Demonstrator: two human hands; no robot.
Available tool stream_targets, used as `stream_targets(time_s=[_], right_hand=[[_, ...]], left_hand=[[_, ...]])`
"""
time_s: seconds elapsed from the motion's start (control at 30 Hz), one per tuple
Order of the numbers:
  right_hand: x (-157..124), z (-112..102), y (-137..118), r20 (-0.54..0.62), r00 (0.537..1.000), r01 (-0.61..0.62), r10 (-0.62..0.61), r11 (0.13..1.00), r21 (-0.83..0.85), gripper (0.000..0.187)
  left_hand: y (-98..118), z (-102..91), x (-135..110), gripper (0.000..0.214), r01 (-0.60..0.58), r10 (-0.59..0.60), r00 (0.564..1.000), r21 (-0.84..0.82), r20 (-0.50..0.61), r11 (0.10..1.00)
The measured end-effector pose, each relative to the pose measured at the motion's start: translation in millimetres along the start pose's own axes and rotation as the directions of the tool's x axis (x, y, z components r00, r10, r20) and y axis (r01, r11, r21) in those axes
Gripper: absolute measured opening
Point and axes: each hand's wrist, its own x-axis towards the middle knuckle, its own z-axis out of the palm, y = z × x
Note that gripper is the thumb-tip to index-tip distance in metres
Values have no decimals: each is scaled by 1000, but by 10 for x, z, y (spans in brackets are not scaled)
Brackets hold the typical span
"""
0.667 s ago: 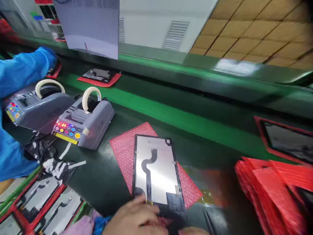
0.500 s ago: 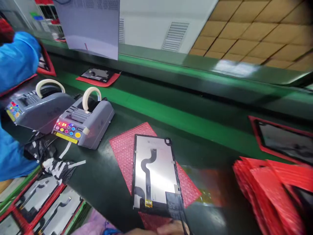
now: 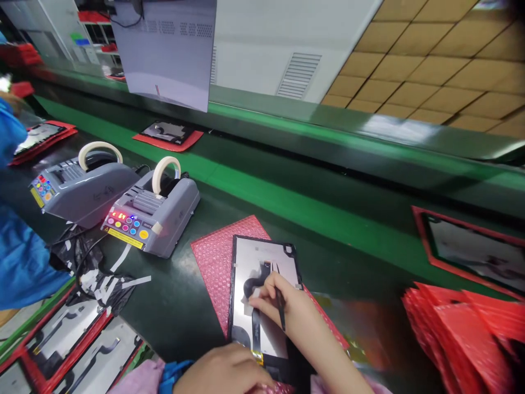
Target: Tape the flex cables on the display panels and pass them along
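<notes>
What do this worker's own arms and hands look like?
Both the left hand and the right hand are bare, with no gloves. The left arm wears a pale pink sleeve with a bright blue cuff at the wrist. The right forearm is uncovered, with a little pink cloth near the picture's bottom edge.

The right hand's grip (image 3: 283,298) has come up over the display panel (image 3: 271,335) with tweezers (image 3: 281,312), near the ribbon cable (image 3: 256,327)
</notes>
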Motion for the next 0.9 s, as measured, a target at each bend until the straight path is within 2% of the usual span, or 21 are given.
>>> stream_targets(time_s=[0.1,0.17,0.3,0.47,0.57,0.67,0.73,0.8,0.87,0.9], right_hand=[[107,22,23,11,1000,-7,8,999,-36,36],[145,26,25,10,1000,-14,15,999,-47,36],[175,38,26,-3,999,-37,37,998,-52,34],[203,69,64,-62,995,-74,72,997,-31,39],[314,112,61,-170,981,-100,93,995,-28,46],[441,124,6,-371,922,-137,112,990,-42,43],[431,54,-16,-498,860,-152,111,988,-41,39],[284,-95,47,-595,798,-147,101,989,-29,40],[5,-289,243,-661,746,-149,79,988,-50,42],[-166,-384,393,-684,727,-160,67,984,-73,44]], left_hand=[[35,-174,42,19,-3,33,991,220,-130,975],[38,-245,81,20,75,-17,984,329,-175,941],[-4,-299,171,34,222,-153,973,501,-176,837],[-56,-273,213,43,211,-140,977,628,-162,749],[-49,-266,199,42,197,-113,979,657,-169,728],[-53,-268,173,36,186,-65,977,667,-202,722],[-78,-264,161,36,94,33,983,658,-178,747],[-119,-251,171,44,-110,209,975,655,-75,747],[-166,-237,220,55,-303,340,938,628,65,716],[-189,-235,264,60,-351,359,926,603,113,716]])
